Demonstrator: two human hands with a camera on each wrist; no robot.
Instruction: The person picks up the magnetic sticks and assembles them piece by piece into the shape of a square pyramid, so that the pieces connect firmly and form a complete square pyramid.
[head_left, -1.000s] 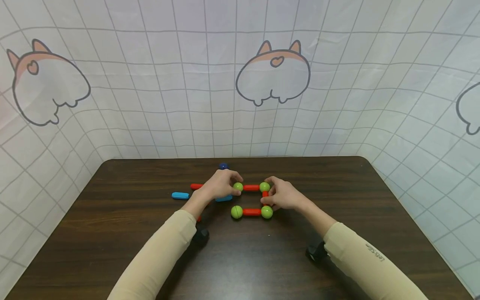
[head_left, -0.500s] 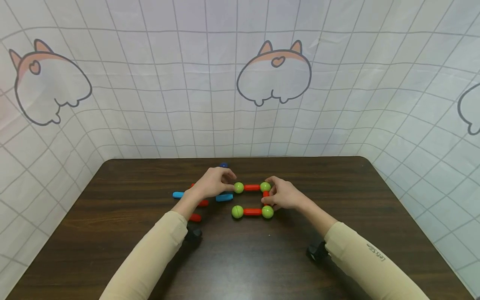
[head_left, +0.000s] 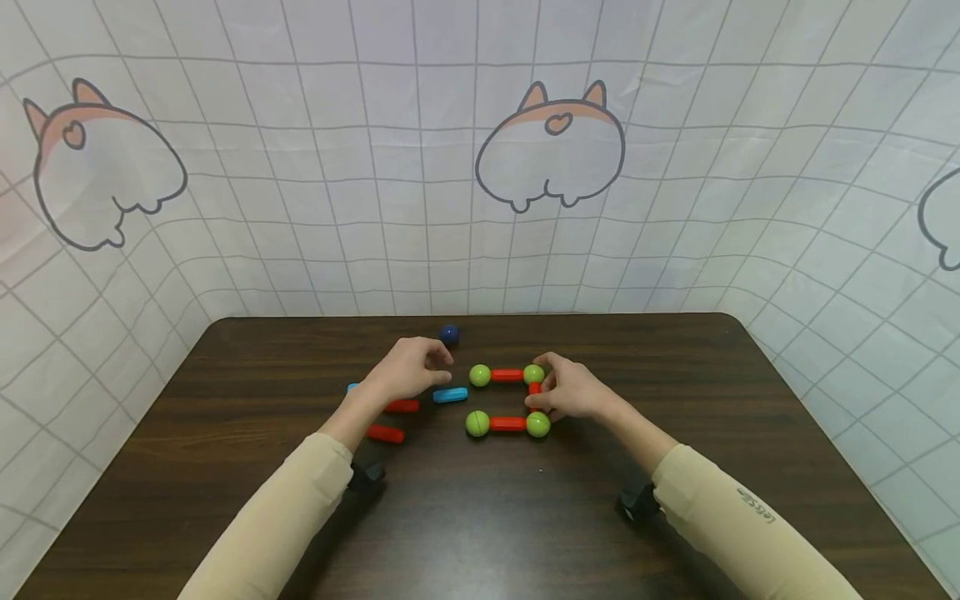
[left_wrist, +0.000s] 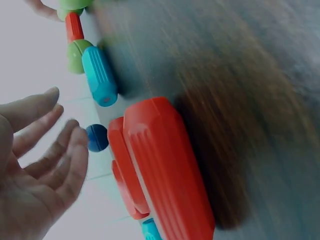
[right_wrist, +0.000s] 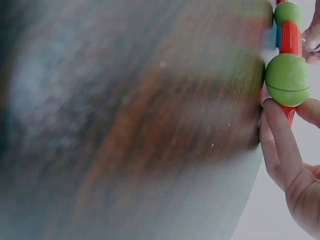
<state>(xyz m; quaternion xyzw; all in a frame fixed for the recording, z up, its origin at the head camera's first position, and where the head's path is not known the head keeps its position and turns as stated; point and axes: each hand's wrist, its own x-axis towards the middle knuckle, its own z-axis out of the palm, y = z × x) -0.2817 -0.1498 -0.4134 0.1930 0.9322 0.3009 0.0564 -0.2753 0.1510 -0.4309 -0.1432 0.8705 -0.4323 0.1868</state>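
Note:
A three-sided frame of red rods and green balls lies on the table, its gap facing left. My right hand (head_left: 572, 390) pinches the right-side red rod (head_left: 534, 388), with the index finger at the far right green ball (head_left: 533, 374). In the right wrist view, fingertips lie on both sides of that rod, just below a green ball (right_wrist: 287, 80). My left hand (head_left: 408, 368) hovers left of the far left green ball (head_left: 480, 376), fingers spread and holding nothing. Near its thumb lies a light blue rod (head_left: 450, 395).
A dark blue ball (head_left: 449, 335) sits near the table's back edge. Loose red rods (head_left: 386, 433) lie beside the left forearm, which partly hides them and another light blue rod (head_left: 352, 387). Behind the dark wooden table (head_left: 675, 358) hangs a white checked curtain (head_left: 360, 167).
My left hand has let go of the far left green ball and moved left, uncovering the light blue rod and dark blue ball. The right hand keeps its hold.

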